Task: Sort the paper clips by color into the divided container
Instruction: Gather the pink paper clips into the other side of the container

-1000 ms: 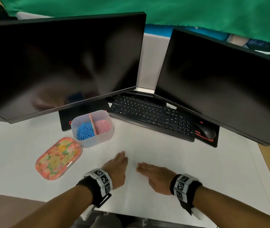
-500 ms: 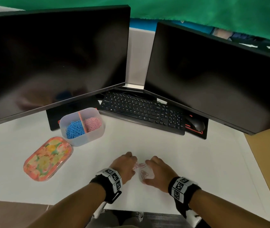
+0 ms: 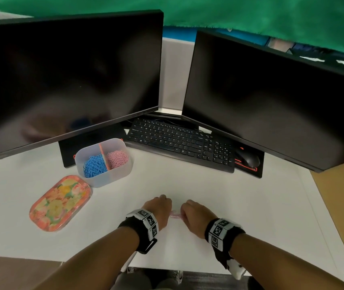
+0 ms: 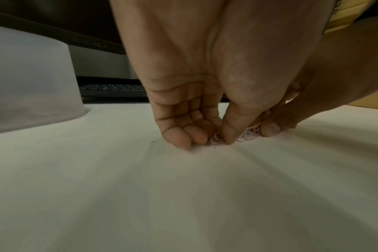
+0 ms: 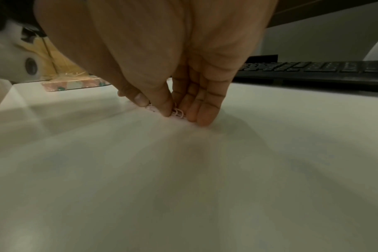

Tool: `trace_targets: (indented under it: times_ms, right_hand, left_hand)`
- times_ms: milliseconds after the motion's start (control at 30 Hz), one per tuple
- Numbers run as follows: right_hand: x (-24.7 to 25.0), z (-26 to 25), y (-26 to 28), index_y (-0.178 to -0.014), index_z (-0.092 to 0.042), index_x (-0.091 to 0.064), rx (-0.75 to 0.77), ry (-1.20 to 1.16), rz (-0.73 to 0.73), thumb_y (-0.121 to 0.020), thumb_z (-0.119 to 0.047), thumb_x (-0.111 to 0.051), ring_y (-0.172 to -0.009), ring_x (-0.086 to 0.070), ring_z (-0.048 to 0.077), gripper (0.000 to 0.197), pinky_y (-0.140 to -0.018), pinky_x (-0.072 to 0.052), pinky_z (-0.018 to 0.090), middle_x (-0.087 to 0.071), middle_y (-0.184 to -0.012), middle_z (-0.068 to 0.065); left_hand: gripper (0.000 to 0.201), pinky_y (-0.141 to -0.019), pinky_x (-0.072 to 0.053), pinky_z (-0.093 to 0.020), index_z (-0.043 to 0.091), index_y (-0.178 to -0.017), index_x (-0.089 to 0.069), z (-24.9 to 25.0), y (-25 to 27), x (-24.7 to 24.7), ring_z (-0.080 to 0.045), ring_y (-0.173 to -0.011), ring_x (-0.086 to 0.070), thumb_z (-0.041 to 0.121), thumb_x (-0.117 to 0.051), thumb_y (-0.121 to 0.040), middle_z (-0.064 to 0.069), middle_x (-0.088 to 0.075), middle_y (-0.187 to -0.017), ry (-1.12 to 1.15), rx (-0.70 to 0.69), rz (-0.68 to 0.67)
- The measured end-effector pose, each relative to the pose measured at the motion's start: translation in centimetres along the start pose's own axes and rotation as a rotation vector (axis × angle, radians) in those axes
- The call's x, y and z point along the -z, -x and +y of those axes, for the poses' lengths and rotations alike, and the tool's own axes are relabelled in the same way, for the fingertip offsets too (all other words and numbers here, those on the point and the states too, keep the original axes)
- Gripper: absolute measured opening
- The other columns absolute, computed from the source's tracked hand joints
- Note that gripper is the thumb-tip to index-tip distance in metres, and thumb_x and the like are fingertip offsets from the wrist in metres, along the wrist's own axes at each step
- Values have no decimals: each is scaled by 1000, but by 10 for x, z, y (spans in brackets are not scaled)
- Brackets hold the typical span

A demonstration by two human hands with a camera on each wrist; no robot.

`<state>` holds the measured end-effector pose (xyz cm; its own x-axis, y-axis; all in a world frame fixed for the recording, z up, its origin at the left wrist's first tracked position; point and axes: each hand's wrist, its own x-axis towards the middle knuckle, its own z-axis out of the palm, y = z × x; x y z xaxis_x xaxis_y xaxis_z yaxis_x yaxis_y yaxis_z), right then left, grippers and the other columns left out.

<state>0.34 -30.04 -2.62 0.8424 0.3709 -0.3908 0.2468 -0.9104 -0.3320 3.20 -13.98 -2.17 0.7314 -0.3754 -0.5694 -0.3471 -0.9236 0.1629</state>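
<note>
Pink wire paper clips [image 3: 174, 214] pinched betw. both hands on white worktop [image 3: 229, 206].
L hand [image 3: 159, 208] & R hand [image 3: 194, 214]: fingers curled, thumbs pinching clips; translucent divided plastic container [image 3: 112, 176] sits well apart, blue/pink sorted.

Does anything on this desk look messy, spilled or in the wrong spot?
Only a few pink paper clips lie loose on the white desk, pinched between both hands. In the divided container, blue and pink are cleanly separated.

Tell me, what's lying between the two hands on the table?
A small bunch of pink clips lies between the left hand and right hand, both pinching at it; the head view shows it best.
</note>
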Motion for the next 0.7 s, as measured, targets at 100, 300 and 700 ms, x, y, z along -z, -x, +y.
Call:
trace_targets:
  times_ms: [100,300,700]
  right_hand:
    - [2,-1,-4,-109,-6,-52,2,43,-29,-98,-20,-43,-94,-58,29,20,-75,-42,32,-55,-110,12]
    - [5,0,-9,-110,-5,-51,6,67,-76,-96,-20,-44,-97,-58,31,21,-78,-43,32,-56,-112,15]
    - [22,3,-19,-85,-19,-49,-13,-51,-165,-94,-24,-45,-80,-53,20,11,-73,-46,32,-55,-93,1]
  left_hand:
    - [41,-89,-48,-39,5,-127,-45,4,-1,4,-29,-114,-54,9,-55,-88,-12,-47,-124,-57,13,-21]
    - [45,-91,-46,-39,4,-129,-42,-2,2,7,-29,-117,-51,5,-54,-86,-12,-44,-128,-56,35,3]
    - [20,-88,-52,-41,10,-110,-54,-88,28,75,-26,-98,-60,19,-46,-95,-9,-57,-111,247,153,434]
